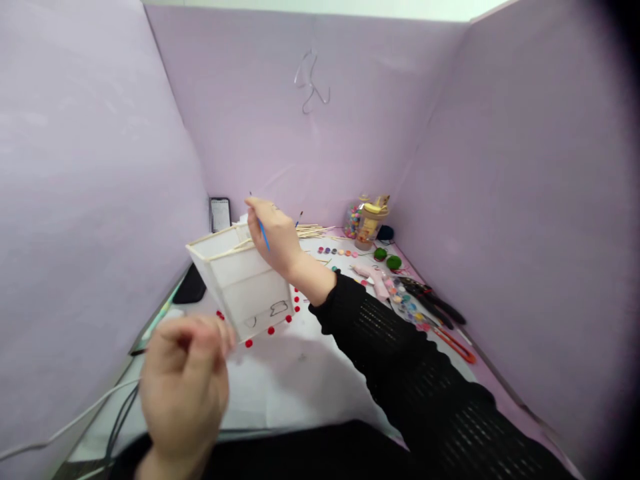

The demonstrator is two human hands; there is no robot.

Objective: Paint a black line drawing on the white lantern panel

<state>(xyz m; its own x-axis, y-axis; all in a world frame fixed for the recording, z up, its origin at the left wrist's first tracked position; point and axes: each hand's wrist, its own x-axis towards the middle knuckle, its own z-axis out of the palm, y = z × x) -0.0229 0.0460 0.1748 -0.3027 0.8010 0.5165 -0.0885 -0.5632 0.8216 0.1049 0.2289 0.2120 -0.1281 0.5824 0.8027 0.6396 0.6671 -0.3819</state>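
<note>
A thin blue paintbrush (pixel 264 236) is gripped in my right hand (pixel 278 235), its tip pointing up and away. That hand is over the far right top edge of a box-shaped frame (pixel 253 293) of thin sticks covered with white sheet. Black outlines are drawn low on the frame's near face. Red pompoms (pixel 271 331) lie along its base. My left hand (pixel 185 380), smeared by motion, is curled closed close to the frame's lower left corner. Whether it touches the frame or holds anything is unclear.
Thin wooden sticks (pixel 313 231), paint pots (pixel 341 252) and green balls (pixel 394 263) are at the back. To the right lie a pink glue gun (pixel 374 277), pliers (pixel 435 303) and an orange cutter (pixel 456 345). A phone (pixel 220 215) leans at back left.
</note>
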